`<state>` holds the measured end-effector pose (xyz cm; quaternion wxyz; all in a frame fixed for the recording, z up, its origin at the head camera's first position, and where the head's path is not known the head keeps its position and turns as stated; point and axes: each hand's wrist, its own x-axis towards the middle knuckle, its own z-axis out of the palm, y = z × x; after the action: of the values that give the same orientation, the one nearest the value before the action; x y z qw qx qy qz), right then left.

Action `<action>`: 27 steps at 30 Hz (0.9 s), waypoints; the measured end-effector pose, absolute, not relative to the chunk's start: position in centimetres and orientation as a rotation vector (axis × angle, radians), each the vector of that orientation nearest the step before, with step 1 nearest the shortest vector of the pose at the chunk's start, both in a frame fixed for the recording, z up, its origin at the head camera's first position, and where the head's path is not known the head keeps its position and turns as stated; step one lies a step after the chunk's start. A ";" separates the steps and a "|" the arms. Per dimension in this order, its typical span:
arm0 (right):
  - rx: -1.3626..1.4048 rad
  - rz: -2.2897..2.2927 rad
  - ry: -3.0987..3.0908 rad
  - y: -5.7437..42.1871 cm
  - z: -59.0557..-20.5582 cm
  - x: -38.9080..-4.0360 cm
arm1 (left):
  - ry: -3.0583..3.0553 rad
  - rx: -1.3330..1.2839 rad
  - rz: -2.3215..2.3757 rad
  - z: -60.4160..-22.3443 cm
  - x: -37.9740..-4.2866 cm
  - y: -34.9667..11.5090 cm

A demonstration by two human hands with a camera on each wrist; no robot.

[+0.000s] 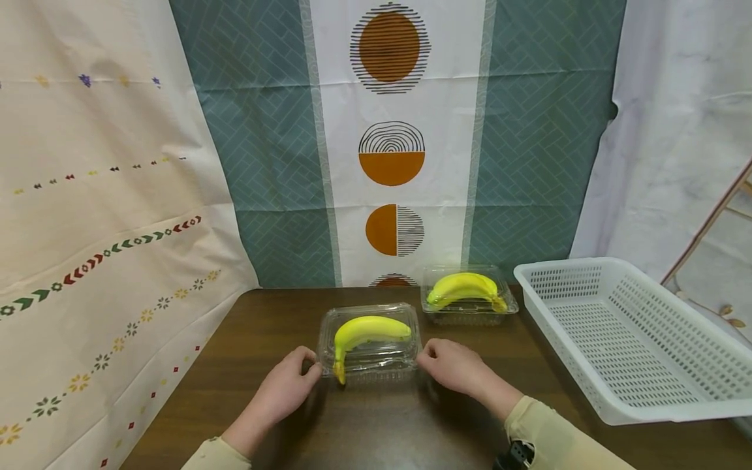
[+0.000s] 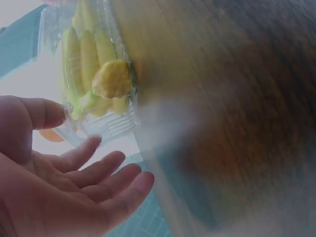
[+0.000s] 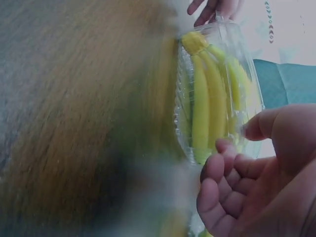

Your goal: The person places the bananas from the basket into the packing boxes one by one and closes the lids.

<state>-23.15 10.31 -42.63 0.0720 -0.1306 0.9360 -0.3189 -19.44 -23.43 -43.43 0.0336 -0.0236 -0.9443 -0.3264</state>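
Note:
A clear plastic clamshell container (image 1: 376, 358) with bananas (image 1: 367, 326) inside stands on the table in front of me. The wrist views show several yellow bananas (image 3: 212, 101) joined at a knobbly stem (image 2: 112, 80). My left hand (image 1: 292, 378) pinches the container's near left corner, its thumb on the edge and the other fingers loosely bent. At the near right corner my right hand (image 1: 455, 367) holds the edge between thumb and forefinger, the remaining fingers curled. The lid appears to lie over the bananas; whether it is latched I cannot tell.
Another clear container (image 1: 470, 318) with bananas (image 1: 464, 288) sits farther back, right of the first. A white slotted plastic basket (image 1: 623, 352) stands at the right. The brown wooden table (image 1: 376, 424) meets patterned cloths (image 1: 270, 143) behind and on the left.

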 end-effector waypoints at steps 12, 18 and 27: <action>-0.622 -0.712 3.258 9.7 -42.7 -21.5 | -2.848 -0.215 -0.728 -42.9 -18.0 -21.9; -0.881 -0.638 3.251 9.8 -42.8 -20.3 | -2.805 -0.336 -0.523 -42.8 -16.7 -21.0; -1.126 -0.543 3.149 9.9 -43.0 -19.6 | -2.821 -0.443 -0.371 -42.9 -15.1 -20.5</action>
<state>-19.56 9.85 -42.98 -0.1227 -0.3299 0.9224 -0.1591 -15.13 -20.52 -42.87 0.1304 -0.1526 -0.9713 -0.1278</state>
